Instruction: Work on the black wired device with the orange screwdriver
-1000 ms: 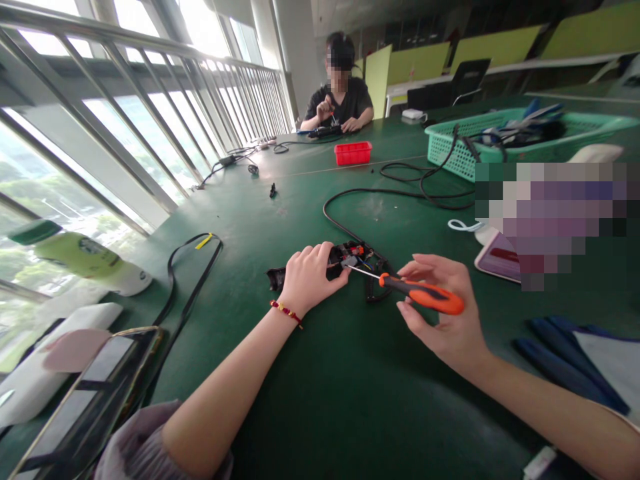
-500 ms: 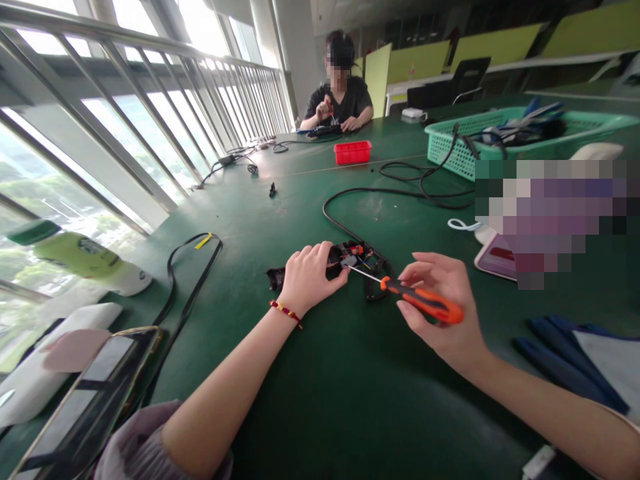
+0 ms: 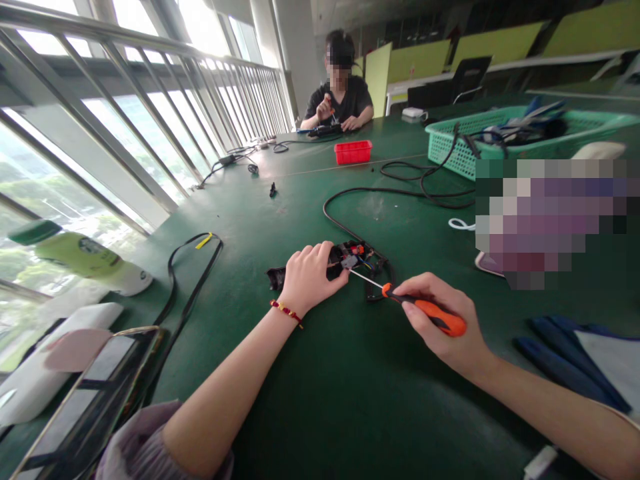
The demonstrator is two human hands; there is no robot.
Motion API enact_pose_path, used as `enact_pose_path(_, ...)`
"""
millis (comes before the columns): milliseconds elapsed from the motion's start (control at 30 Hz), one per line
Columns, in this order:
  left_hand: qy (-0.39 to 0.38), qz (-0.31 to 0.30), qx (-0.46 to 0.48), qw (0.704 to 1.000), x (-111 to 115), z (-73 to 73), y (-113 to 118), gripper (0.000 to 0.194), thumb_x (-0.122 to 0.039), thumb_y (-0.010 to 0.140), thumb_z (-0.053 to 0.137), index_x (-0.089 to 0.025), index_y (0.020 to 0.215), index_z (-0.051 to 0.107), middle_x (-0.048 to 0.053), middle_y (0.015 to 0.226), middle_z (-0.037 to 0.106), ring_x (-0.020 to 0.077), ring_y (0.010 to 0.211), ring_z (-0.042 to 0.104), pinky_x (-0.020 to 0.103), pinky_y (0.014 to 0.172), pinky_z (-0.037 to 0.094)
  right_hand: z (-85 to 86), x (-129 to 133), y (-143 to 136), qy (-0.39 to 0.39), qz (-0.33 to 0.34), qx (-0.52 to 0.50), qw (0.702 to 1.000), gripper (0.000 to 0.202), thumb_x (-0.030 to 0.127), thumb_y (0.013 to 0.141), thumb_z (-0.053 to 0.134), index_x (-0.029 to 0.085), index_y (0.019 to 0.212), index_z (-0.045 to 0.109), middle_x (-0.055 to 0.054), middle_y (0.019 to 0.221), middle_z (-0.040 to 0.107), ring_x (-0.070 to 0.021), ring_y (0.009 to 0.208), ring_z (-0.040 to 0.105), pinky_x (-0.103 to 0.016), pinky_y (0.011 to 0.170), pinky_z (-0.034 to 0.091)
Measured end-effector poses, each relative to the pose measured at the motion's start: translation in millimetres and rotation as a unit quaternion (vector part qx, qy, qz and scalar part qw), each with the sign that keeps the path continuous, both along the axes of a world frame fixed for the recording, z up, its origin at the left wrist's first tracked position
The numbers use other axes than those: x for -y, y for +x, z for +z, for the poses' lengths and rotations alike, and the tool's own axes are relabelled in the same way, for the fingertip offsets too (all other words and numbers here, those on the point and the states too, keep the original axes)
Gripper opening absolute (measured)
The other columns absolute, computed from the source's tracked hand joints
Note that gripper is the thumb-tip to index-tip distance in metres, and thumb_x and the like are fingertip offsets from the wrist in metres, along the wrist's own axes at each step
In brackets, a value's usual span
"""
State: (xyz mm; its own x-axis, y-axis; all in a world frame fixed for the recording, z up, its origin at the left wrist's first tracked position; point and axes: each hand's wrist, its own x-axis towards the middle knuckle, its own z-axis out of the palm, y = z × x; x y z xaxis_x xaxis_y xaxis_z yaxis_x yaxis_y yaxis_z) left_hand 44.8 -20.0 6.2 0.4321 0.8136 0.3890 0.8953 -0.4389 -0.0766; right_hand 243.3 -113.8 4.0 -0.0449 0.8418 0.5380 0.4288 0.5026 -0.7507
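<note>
My left hand (image 3: 309, 277), with a red beaded bracelet at the wrist, is wrapped over a black device (image 3: 277, 278) lying on the green table (image 3: 320, 387). To the right of its thumb the device's inside shows, with a grey part (image 3: 349, 262), a red part (image 3: 358, 250) and thin wires. My right hand (image 3: 443, 320) pinches an orange and black screwdriver (image 3: 434, 315). Its shaft points left and its tip is at the grey part. A black cable (image 3: 345, 193) runs from the device toward the back right.
A red bin (image 3: 353, 153) and a teal basket (image 3: 450, 150) stand farther back. Across the table sits a person (image 3: 345, 100) holding a tool. At left are a bottle (image 3: 85, 257), a phone (image 3: 95, 400) and a black strap (image 3: 187, 307); blue cloth (image 3: 565, 357) lies right.
My right hand has closed its fingers around the screwdriver handle and moved slightly down. The handle has dipped a little. My left hand has stayed in place.
</note>
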Motion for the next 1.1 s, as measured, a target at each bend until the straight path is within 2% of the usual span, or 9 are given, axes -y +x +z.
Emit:
enact_pose_path(233, -0.001, 0.002, 0.007, 1.000, 0.3, 1.3, 0.1, 0.038, -0.050, 0.082, 0.045, -0.018, 0.102, 0.050, 0.004, 0.085, 0.064, 0.0213, 0.079, 0.059, 0.031, 0.066, 0.040, -1.5, -2.9, -0.1, -0.012, -0.076, -0.046, 0.996, 0.008, 0.015, 0.079, 0.052, 0.021, 0.076, 0.057, 0.001, 0.063, 0.059, -0.0105, 0.051, 0.050, -0.022, 0.046, 0.039)
enact_pose_path(567, -0.008, 0.004, 0.007, 1.000, 0.1, 1.7, 0.2, 0.039, -0.050, 0.082, 0.045, -0.018, 0.103, 0.050, 0.004, 0.084, 0.064, 0.0211, 0.078, 0.060, 0.031, 0.067, 0.041, -2.4, -3.6, -0.1, -0.032, -0.060, -0.070, 0.995, 0.008, 0.013, 0.079, 0.054, 0.021, 0.080, 0.057, 0.003, 0.062, 0.052, -0.0091, 0.049, 0.046, -0.022, 0.045, 0.038)
enact_pose_path(633, -0.006, 0.000, 0.005, 1.000, -0.1, 1.6, -0.2, 0.040, -0.051, 0.081, 0.045, -0.018, 0.103, 0.050, 0.004, 0.084, 0.064, 0.0212, 0.078, 0.060, 0.031, 0.067, 0.041, -4.6, -5.5, -0.4, -0.023, -0.054, -0.108, 0.992, 0.019, 0.013, 0.076, 0.057, 0.023, 0.092, 0.054, 0.003, 0.068, 0.052, -0.0100, 0.051, 0.049, -0.024, 0.047, 0.041)
enact_pose_path(767, -0.007, -0.003, -0.002, 1.000, -0.1, 1.6, -1.1, 0.043, -0.051, 0.077, 0.050, -0.018, 0.105, 0.050, 0.004, 0.088, 0.064, 0.0220, 0.081, 0.059, 0.032, 0.067, 0.042, -6.8, -10.6, 0.3, 0.022, -0.054, -0.173, 0.983, 0.046, 0.011, 0.070, 0.062, 0.026, 0.109, 0.045, -0.004, 0.094, 0.053, -0.0167, 0.077, 0.058, -0.029, 0.060, 0.049)
enact_pose_path(833, -0.010, -0.003, -0.005, 1.000, -0.2, 1.4, -1.2, 0.044, -0.050, 0.077, 0.051, -0.018, 0.106, 0.049, 0.004, 0.089, 0.064, 0.0222, 0.081, 0.059, 0.032, 0.068, 0.042, -5.3, -10.8, 0.7, 0.006, -0.053, -0.167, 0.985, 0.042, 0.012, 0.072, 0.062, 0.026, 0.108, 0.046, -0.001, 0.083, 0.053, -0.0144, 0.067, 0.056, -0.027, 0.054, 0.048)
enact_pose_path(900, -0.009, -0.003, -0.005, 1.000, -0.5, 1.0, -1.3, 0.044, -0.050, 0.077, 0.051, -0.018, 0.107, 0.049, 0.004, 0.089, 0.065, 0.0225, 0.082, 0.060, 0.033, 0.068, 0.042, -3.0, -9.0, 0.4, -0.031, -0.048, -0.145, 0.988, 0.028, 0.016, 0.076, 0.060, 0.025, 0.101, 0.049, 0.004, 0.066, 0.049, -0.0100, 0.048, 0.047, -0.023, 0.043, 0.041)
enact_pose_path(967, -0.007, -0.003, -0.004, 1.000, -0.9, 0.4, -1.3, 0.044, -0.049, 0.077, 0.051, -0.017, 0.107, 0.049, 0.005, 0.090, 0.065, 0.0226, 0.082, 0.060, 0.033, 0.068, 0.042, -1.8, -6.8, -0.6, -0.057, -0.050, -0.118, 0.990, 0.015, 0.019, 0.079, 0.059, 0.024, 0.092, 0.053, 0.006, 0.057, 0.045, -0.0079, 0.041, 0.041, -0.022, 0.036, 0.034)
enact_pose_path(1033, -0.005, -0.004, -0.002, 1.000, -1.2, 0.1, -1.3, 0.043, -0.049, 0.077, 0.051, -0.018, 0.107, 0.050, 0.004, 0.090, 0.065, 0.0226, 0.082, 0.060, 0.033, 0.068, 0.042, -2.6, -6.2, -1.7, -0.042, -0.059, -0.116, 0.991, 0.015, 0.019, 0.078, 0.060, 0.023, 0.091, 0.053, 0.004, 0.061, 0.049, -0.0092, 0.045, 0.047, -0.022, 0.040, 0.038)
enact_pose_path(1100, -0.005, -0.006, -0.001, 1.000, -1.2, 0.2, -1.2, 0.043, -0.049, 0.077, 0.051, -0.018, 0.106, 0.050, 0.004, 0.090, 0.065, 0.0226, 0.082, 0.060, 0.033, 0.068, 0.042, -4.6, -7.6, -2.2, -0.002, -0.059, -0.140, 0.988, 0.032, 0.016, 0.074, 0.063, 0.025, 0.101, 0.050, 0.000, 0.078, 0.054, -0.0130, 0.060, 0.056, -0.027, 0.051, 0.048)
